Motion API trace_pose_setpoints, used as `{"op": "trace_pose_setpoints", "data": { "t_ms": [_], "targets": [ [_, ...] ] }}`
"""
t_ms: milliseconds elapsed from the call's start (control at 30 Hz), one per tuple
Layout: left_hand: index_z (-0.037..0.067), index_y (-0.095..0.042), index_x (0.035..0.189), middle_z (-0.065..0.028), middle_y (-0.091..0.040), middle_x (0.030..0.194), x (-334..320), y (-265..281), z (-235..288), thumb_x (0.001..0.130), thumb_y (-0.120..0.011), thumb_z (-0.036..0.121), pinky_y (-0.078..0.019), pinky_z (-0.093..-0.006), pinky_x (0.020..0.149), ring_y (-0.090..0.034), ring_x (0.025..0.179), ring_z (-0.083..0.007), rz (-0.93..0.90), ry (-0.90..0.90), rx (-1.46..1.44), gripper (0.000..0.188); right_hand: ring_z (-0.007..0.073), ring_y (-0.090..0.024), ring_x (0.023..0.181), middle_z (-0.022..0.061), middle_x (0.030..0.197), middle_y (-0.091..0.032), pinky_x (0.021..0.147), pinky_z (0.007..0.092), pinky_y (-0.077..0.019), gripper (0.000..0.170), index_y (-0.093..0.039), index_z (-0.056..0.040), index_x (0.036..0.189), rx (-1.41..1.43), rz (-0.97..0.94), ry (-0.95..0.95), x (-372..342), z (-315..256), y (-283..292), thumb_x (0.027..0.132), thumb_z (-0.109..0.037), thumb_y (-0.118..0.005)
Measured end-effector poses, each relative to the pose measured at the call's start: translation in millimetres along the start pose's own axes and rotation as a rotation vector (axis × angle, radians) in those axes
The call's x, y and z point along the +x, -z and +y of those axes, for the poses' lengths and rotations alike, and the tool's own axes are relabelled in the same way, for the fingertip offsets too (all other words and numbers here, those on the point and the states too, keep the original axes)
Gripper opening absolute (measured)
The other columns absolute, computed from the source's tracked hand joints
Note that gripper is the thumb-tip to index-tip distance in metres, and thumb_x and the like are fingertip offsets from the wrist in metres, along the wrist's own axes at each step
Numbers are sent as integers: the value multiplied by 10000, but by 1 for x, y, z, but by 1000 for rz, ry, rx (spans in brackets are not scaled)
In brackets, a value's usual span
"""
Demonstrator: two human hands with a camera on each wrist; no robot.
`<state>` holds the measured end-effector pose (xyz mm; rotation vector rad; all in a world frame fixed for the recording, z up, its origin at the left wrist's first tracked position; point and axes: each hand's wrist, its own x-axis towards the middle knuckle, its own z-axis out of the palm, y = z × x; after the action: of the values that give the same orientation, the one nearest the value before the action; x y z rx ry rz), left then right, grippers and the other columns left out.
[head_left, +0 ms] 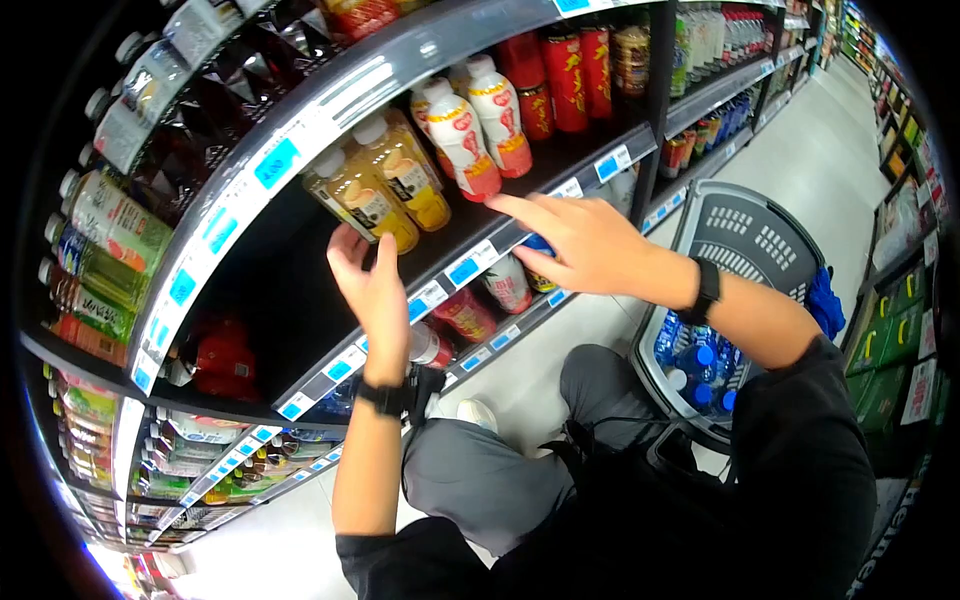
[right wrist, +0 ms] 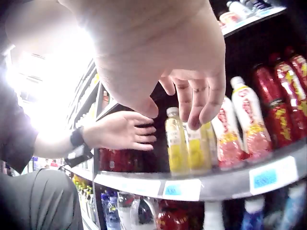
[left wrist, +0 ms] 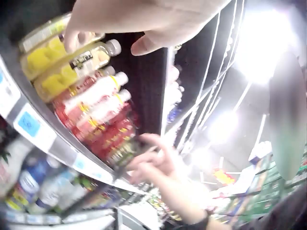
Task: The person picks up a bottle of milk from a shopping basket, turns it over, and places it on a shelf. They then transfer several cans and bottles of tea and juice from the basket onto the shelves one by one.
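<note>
Two bottles of yellow drink (head_left: 365, 205) stand side by side near the front of a dark store shelf (head_left: 475, 235). My left hand (head_left: 372, 290) is just beside the nearer one, fingers spread and holding nothing; the right wrist view shows this hand to the left of the bottles. White-and-pink bottles (head_left: 462, 140) stand right of the yellow ones. In the head view my right hand (head_left: 595, 245) is in front of the shelf edge, its index finger extended toward the base of a white-and-pink bottle. Nothing is between its fingers.
Red cans (head_left: 568, 80) stand farther right on the same shelf. A grey shopping basket (head_left: 750, 225) with several blue-capped bottles (head_left: 695, 365) is on the floor by my right side. Price tags (head_left: 465, 270) line the shelf edge, and large dark bottles (head_left: 225, 110) fill the shelf above.
</note>
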<state>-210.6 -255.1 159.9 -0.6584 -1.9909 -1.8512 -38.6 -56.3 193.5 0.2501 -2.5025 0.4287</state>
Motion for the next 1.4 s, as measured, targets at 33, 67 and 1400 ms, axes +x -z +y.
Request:
{"op": "trace_pose_setpoints", "data": {
  "t_ms": [33,67,1400],
  "targets": [
    [-11,-454,1282,-130,-539,1209,-21,6,24,892,-659,101,-472,-318,910,-557,1079,-191,-115,130,-195,455,309,-664,846,118,961,-662,710,385,-534,505,-498,-103,1338,-14,-35,-64,-29,8,3,867,-194,-655],
    [3,-462,1277,-126,-536,1210,-44,10,47,912,-636,108,-470,-313,919,-545,1099,-179,-229,265,-390,419,295,-667,843,106,939,-663,705,378,-534,488,-513,-94,1315,-33,-82,-146,-57,16,5,859,-188,-661],
    [33,-461,1260,-126,-512,1245,-184,-3,104,990,-460,171,-440,-433,976,-538,1132,-253,-619,630,-787,303,413,-567,1151,278,1265,-551,903,510,-484,884,-301,5,1459,233,-1171,-573,-283,-20,33,928,-695,-388]
  ]
}}
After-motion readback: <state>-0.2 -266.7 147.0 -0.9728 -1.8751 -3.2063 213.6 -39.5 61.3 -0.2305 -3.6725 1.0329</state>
